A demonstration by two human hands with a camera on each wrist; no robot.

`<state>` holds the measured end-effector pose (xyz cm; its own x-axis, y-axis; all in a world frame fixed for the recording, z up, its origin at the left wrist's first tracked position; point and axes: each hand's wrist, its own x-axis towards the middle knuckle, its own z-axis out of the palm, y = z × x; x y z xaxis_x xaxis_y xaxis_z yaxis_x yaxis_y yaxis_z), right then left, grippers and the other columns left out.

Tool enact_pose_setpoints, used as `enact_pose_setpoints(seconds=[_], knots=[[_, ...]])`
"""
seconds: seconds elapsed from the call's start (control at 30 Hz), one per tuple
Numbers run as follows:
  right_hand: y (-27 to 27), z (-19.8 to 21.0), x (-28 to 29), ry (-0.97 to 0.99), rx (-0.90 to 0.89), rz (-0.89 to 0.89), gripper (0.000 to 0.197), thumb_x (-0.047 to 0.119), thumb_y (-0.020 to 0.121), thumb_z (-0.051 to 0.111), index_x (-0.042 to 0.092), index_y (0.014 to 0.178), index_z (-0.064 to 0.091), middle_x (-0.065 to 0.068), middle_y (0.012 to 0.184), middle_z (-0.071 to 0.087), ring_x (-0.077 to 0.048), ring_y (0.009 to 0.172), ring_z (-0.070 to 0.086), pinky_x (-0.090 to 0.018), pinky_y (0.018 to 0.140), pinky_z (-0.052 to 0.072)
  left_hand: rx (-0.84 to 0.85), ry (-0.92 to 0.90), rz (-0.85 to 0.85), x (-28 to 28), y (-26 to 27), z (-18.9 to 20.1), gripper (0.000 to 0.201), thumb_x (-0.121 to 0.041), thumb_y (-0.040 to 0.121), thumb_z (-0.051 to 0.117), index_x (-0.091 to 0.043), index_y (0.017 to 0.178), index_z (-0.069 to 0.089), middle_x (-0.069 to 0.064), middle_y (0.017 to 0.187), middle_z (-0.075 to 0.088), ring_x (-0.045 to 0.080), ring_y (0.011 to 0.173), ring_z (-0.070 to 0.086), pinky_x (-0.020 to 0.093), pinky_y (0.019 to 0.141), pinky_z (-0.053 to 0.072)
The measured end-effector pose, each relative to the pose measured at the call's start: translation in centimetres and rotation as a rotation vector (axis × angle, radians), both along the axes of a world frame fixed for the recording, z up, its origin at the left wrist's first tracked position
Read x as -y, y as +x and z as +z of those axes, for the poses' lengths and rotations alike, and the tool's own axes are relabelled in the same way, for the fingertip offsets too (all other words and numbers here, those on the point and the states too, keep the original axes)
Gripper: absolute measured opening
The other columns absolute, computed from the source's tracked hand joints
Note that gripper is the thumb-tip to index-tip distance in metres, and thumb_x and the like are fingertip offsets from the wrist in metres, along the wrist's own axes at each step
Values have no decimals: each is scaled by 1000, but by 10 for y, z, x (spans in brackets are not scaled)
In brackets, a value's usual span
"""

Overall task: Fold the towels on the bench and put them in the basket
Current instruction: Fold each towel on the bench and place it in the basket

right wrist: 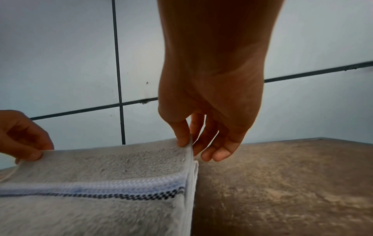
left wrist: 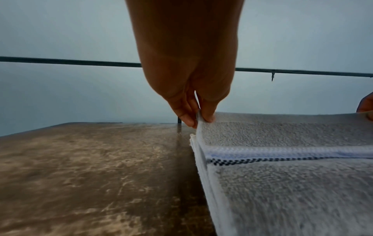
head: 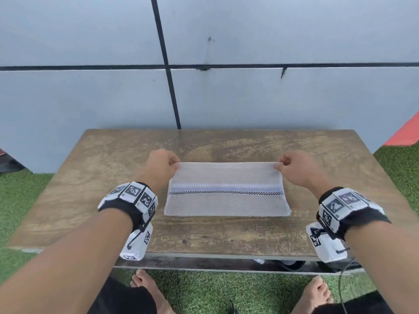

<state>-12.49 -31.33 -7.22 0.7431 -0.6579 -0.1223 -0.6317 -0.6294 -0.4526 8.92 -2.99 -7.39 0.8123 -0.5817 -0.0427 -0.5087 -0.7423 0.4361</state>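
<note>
A white towel (head: 226, 200) with a blue band and a dark checkered stripe lies on the wooden bench (head: 90, 177), in more than one layer. My left hand (head: 175, 163) pinches its far left corner between thumb and fingers. My right hand (head: 279, 164) pinches the far right corner. The far edge is lifted a little off the bench while the near edge lies flat. In the left wrist view the left hand (left wrist: 198, 119) grips the towel (left wrist: 282, 183) at its corner. In the right wrist view the right hand (right wrist: 188, 143) does the same on the towel (right wrist: 101, 167). No basket is in view.
The bench stands against a pale tiled wall (head: 272, 98) with dark joints. Green artificial grass (head: 20, 196) surrounds it. My bare feet (head: 317, 288) stand at the bench's near edge. A red object (head: 405, 132) shows at the far right.
</note>
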Motion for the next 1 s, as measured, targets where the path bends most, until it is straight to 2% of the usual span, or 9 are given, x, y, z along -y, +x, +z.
enact_pose_setpoints(seconds=[0.13,0.27,0.37,0.43,0.53,0.63,0.8,0.9,1.0], knots=[[14,-21,5,21,10,-45,17,26,93,64,22,77,61,0,79,66,-17,74,61,-31,63,49,-17,0,17,9,15,-19,11,-11,93,65,-11,93,77,6,95,73,24,93,67,25,77,47],[17,-35,6,19,-6,-40,9,25,94,64,17,91,64,1,88,67,-12,74,58,-26,58,42,-29,43,26,11,19,-31,13,-14,96,63,-11,99,76,6,98,71,18,86,59,27,76,44],[18,-40,7,6,12,-25,14,25,94,65,21,107,62,3,95,63,-18,84,59,-29,71,45,-28,58,8,11,21,-33,15,-16,97,62,-10,102,76,6,101,72,17,87,58,28,76,44],[19,-42,8,-10,1,-7,21,26,94,64,20,115,65,1,98,65,-20,85,60,-29,71,45,-42,77,5,11,22,-32,15,-16,96,64,-10,101,76,7,99,72,18,87,59,28,75,45],[18,-40,6,-34,-33,8,16,26,94,65,19,107,68,-1,99,70,-19,82,61,-29,67,45,-67,126,12,10,21,-28,12,-17,93,68,-10,97,77,8,99,73,20,86,63,29,73,48],[16,-34,1,-43,-78,19,6,28,92,67,22,93,65,1,90,67,-18,81,61,-28,61,43,-80,177,10,7,13,-20,12,-19,94,68,-9,101,72,11,105,70,26,98,62,32,80,51],[3,-24,-15,-92,-107,71,10,21,92,66,21,86,58,4,81,63,-17,79,58,-34,73,38,-60,242,-44,-5,-8,-11,6,-12,93,63,-9,89,62,5,84,63,17,67,54,22,53,39],[-7,-14,-23,-39,-43,76,12,12,90,65,19,82,60,1,80,65,-19,77,63,-29,63,47,-77,254,-95,-17,-17,-7,11,-10,89,62,-13,82,54,3,77,57,18,65,49,23,53,36],[-14,4,-29,-44,0,104,11,11,92,63,19,85,65,1,89,68,-18,81,63,-29,66,48,-91,211,-152,-30,-23,0,19,-5,85,57,-15,76,44,6,73,48,20,63,40,29,55,29]])
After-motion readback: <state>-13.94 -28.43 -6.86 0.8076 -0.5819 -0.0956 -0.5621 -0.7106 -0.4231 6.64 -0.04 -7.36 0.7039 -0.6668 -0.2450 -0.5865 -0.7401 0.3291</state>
